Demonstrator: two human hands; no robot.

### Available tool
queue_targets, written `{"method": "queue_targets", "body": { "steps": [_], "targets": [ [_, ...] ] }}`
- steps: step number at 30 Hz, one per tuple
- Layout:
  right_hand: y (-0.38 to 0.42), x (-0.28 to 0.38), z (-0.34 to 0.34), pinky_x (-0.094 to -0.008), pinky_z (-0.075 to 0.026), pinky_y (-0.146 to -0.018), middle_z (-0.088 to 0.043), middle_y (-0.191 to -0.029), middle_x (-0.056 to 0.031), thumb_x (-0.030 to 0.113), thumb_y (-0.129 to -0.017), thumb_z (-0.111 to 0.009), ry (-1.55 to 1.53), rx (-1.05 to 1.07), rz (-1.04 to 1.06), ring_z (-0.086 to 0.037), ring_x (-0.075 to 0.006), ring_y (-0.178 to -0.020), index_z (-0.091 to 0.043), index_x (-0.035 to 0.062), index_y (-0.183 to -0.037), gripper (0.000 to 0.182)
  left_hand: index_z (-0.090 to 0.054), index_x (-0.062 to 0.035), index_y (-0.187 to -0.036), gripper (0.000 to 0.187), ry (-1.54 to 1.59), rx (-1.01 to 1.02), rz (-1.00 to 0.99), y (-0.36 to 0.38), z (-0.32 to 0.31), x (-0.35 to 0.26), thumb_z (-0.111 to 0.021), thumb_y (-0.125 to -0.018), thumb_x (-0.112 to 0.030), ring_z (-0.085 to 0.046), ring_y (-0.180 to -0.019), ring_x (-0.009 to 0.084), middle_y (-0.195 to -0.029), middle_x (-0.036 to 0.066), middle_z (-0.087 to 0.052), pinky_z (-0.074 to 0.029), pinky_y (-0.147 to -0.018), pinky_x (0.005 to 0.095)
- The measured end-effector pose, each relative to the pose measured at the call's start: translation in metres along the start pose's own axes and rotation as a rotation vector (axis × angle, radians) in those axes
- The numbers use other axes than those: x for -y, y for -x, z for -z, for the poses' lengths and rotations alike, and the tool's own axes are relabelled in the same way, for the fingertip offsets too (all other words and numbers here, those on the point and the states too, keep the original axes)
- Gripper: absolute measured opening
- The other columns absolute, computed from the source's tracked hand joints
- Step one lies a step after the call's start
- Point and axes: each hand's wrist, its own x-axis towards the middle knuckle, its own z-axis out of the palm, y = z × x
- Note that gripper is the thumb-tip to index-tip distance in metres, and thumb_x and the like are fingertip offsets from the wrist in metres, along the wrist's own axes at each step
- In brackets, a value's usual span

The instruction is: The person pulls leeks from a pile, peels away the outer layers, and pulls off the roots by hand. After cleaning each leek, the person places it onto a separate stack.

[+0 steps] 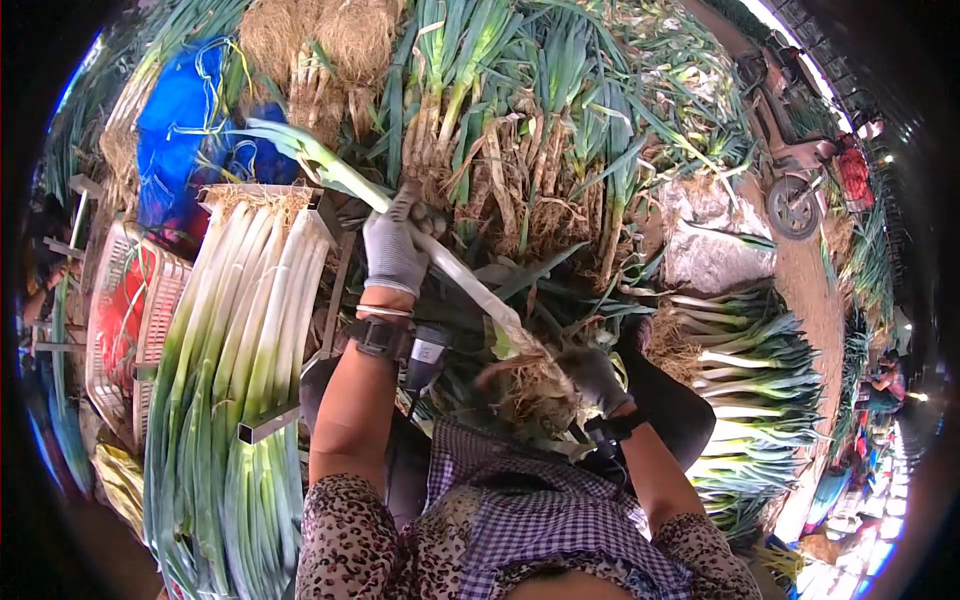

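A long leek (460, 272) slants across the middle of the view, its green top at the upper left and its roots at the lower right. My left hand (393, 245), in a grey-white glove, is wrapped round its upper stalk. My right hand (598, 382), in a darker glove, is at the root end beside loose, peeled-looking outer leaves; its fingers are partly blurred and hidden. Trimmed leeks (235, 330) lie side by side on a metal frame (270, 425) to the left, with their roots at the top.
Untrimmed leeks (520, 150) are heaped ahead. Cleaned leeks (750, 390) are stacked at the right, below a pale sack (715, 250). At the left stand a basket (165, 310) and a blue bag (180, 140). A motorbike (800, 165) and a distant person (885, 385) are at the far right.
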Motion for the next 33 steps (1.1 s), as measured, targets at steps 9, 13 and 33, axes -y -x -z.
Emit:
{"method": "queue_targets", "body": {
  "steps": [9,13,33],
  "targets": [
    [-0.043,0.075,0.046,-0.0383,-0.05,-0.087,-0.068,-0.105,-0.0141,0.014,-0.074,-0.071,-0.297,-0.221,0.168,-0.065,-0.0311,-0.097,-0.063,0.0052,-0.11,0.039,-0.058,-0.006,-0.089,0.01,-0.026,0.027,-0.043,0.0,-0.009,0.005,-0.06,-0.093,-0.015,-0.045,-0.056,0.0103,-0.068,-0.003,-0.047,-0.046,-0.055,0.0291],
    [0.022,-0.007,0.003,-0.0377,-0.049,-0.088,-0.068,-0.105,-0.013,0.025,-0.079,-0.072,-0.399,0.077,-0.224,-0.066,-0.0259,-0.094,-0.063,0.0057,-0.113,0.04,-0.058,-0.0055,-0.085,0.014,0.13,0.065,-0.006,-0.021,0.005,-0.02,-0.056,-0.095,-0.015,-0.042,-0.053,0.0113,-0.066,-0.002,-0.046,-0.044,-0.054,0.0311],
    [-0.042,0.099,0.047,-0.0317,-0.046,-0.091,-0.057,-0.122,-0.0112,0.01,-0.085,-0.069,-0.956,-0.216,0.035,-0.056,-0.0149,-0.106,-0.047,0.0048,-0.135,0.055,-0.056,-0.003,-0.106,0.037,0.279,0.216,0.07,-0.013,-0.011,0.035,-0.049,-0.099,-0.039,-0.061,-0.097,0.0257,-0.099,0.01,-0.065,-0.048,-0.088,0.0444]
  ]
}}
